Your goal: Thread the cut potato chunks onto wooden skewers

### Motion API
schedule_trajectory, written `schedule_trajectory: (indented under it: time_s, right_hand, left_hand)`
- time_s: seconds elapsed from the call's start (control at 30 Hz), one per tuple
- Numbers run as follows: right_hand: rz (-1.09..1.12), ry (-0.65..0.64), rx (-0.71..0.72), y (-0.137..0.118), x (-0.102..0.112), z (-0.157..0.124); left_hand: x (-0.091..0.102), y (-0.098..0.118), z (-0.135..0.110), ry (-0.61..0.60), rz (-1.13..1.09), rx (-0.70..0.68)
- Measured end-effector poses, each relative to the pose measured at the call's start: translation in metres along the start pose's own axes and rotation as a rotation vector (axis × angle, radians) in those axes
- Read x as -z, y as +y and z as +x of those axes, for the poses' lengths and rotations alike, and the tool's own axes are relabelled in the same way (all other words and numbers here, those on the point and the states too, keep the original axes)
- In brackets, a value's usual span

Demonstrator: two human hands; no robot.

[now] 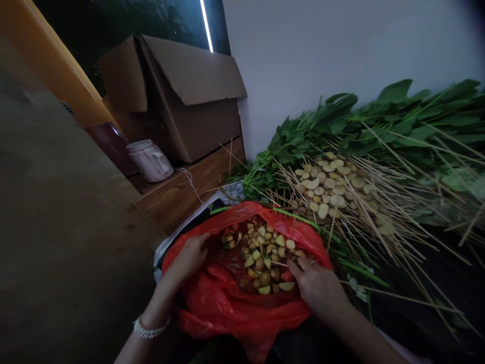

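Note:
A red plastic bag (235,308) lies open in front of me, filled with several cut pieces of vegetable (261,253). My left hand (187,260) grips the bag's left rim, fingers curled over the plastic. My right hand (316,285), a ring on one finger, rests at the bag's right rim with its fingers reaching in among the cut pieces; whether it holds one is hidden. A beaded bracelet (147,329) sits on my left wrist.
Behind the bag lie a heap of thin wooden skewers (379,217), a pile of pale sliced rounds (329,184) and leafy green stalks (397,121) against a white wall. To the left stand an open cardboard box (182,96), a white jug (149,159) and a wooden ledge (189,187).

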State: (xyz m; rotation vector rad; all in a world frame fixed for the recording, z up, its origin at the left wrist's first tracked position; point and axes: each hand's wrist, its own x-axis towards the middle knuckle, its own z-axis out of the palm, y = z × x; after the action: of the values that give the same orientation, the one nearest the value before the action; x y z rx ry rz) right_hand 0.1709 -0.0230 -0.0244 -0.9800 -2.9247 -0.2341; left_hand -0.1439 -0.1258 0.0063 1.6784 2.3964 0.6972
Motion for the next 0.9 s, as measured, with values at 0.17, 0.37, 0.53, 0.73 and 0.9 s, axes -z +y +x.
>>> schedule_trajectory:
  time_s: [0.17, 0.37, 0.53, 0.73, 0.9]
  right_hand:
    - [0.054, 0.020, 0.084, -0.008, 0.005, -0.005]
    - [0.144, 0.071, 0.287, -0.023, 0.010, -0.011]
    - [0.089, 0.002, 0.267, -0.021, 0.014, -0.005]
    - [0.117, -0.111, 0.036, -0.001, 0.027, 0.000]
    - [0.132, -0.117, 0.011, 0.005, 0.028, 0.001]
  left_hand:
    - [-0.019, 0.041, -0.009, -0.037, -0.130, -0.144]
    - [-0.054, 0.072, -0.012, -0.235, -0.067, -0.472]
    - [-0.044, 0.051, 0.004, -0.135, 0.140, -0.363]
    - [-0.030, 0.028, 0.010, -0.003, 0.118, -0.217]
    - [-0.045, 0.043, 0.003, -0.024, -0.070, -0.288]
